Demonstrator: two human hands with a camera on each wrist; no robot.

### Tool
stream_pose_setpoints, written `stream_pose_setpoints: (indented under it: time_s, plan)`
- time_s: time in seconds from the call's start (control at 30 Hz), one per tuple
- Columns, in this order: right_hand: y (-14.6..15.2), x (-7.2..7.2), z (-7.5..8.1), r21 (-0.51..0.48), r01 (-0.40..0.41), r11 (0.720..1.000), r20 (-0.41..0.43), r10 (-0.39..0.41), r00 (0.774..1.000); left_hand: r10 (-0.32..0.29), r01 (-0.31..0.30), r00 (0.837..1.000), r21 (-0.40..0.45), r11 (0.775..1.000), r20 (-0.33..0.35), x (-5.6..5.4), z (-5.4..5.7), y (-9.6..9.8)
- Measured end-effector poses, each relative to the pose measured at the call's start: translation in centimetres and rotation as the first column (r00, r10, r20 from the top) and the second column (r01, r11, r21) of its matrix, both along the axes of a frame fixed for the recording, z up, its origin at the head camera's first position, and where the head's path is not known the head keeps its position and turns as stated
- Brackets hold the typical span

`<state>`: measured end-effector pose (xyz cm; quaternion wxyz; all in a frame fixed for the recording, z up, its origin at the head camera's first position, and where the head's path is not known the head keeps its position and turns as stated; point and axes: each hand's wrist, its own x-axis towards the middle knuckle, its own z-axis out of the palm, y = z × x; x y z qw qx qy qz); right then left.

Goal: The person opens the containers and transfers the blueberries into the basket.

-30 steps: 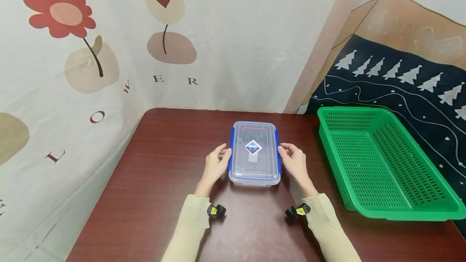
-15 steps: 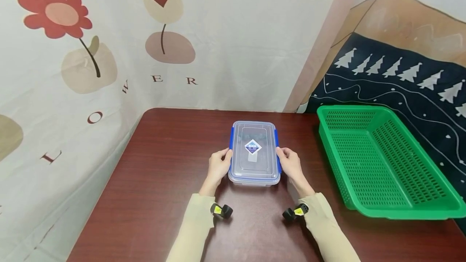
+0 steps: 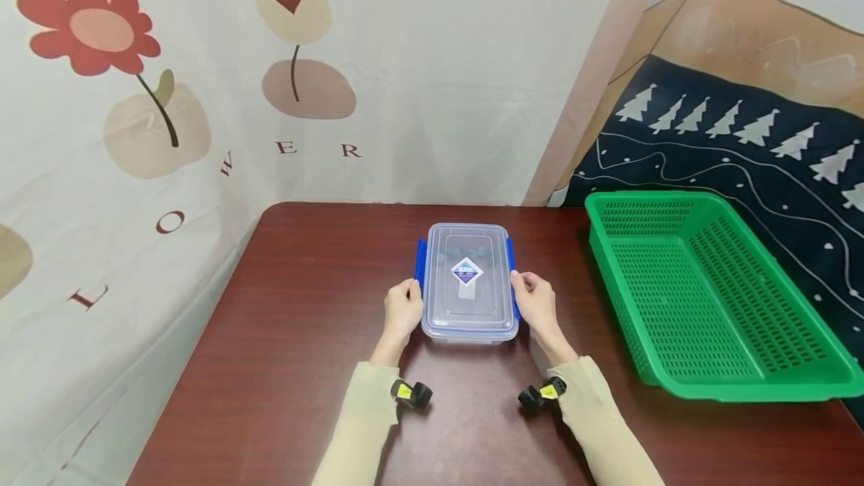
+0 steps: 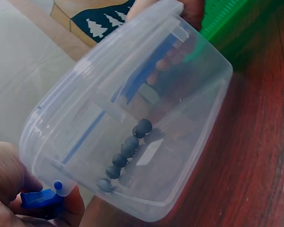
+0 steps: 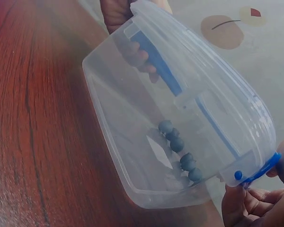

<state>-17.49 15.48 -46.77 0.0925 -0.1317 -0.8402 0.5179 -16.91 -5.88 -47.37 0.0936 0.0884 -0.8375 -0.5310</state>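
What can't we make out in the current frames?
- Dark balls: exact count and material; in both wrist views they overlap and blur behind the cloudy box.
- Label: fine print, too small in the head view.
- Left hand: cut off by the left edge, left wrist view.
- Right hand: cut off by the right edge, right wrist view.
- Basket: mostly beyond the top edge, left wrist view.

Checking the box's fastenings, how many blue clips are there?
2, on opposite sides of the box: left clip in the left hand, right clip in the right hand.
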Motion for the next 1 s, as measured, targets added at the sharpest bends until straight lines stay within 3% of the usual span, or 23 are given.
stream_pose_setpoints:
  time_s: [0.23,0.43,0.67,0.77,0.83,0.93,1.0]
  plan:
    - [-0.2,0.0,0.4,0.062,0.017,0.998,0.012,-0.018,1.0,0.008,-0.014,0.999,0.127,0.992,0.052,0.0,-0.4,0.0]
    - [-0.3,-0.1,0.5,0.117,0.005,0.993,-0.007,-0.004,1.0,0.022,-0.03,0.997,0.116,0.993,0.068,-0.1,-0.4,-0.1]
    - [0.1,-0.2,-0.5,-0.033,-0.016,0.999,0.108,0.019,0.994,0.021,-0.033,0.995,0.128,0.991,0.094,0.0,-0.4,0.1]
    - [0.7,-0.3,-1.3,-0.121,-0.061,0.991,0.144,0.078,0.987,0.011,-0.026,0.995,0.142,0.989,0.102,-0.1,-0.6,0.1]
    - [1.1,-0.3,-1.7,-0.191,-0.092,0.977,0.153,0.123,0.981,-0.012,-0.012,0.993,0.197,0.98,0.116,-0.2,-0.9,-0.1]
    - [1.5,-0.1,-2.1,-0.217,-0.106,0.97,0.118,0.134,0.984,-0.037,-0.001,0.989,0.259,0.966,0.14,-0.4,-1.3,-0.5]
    - [1.6,0.1,-2.0,-0.206,-0.094,0.974,0.061,0.109,0.992,-0.035,0.009,0.993,0.231,0.973,0.109,-0.4,-1.2,-0.7]
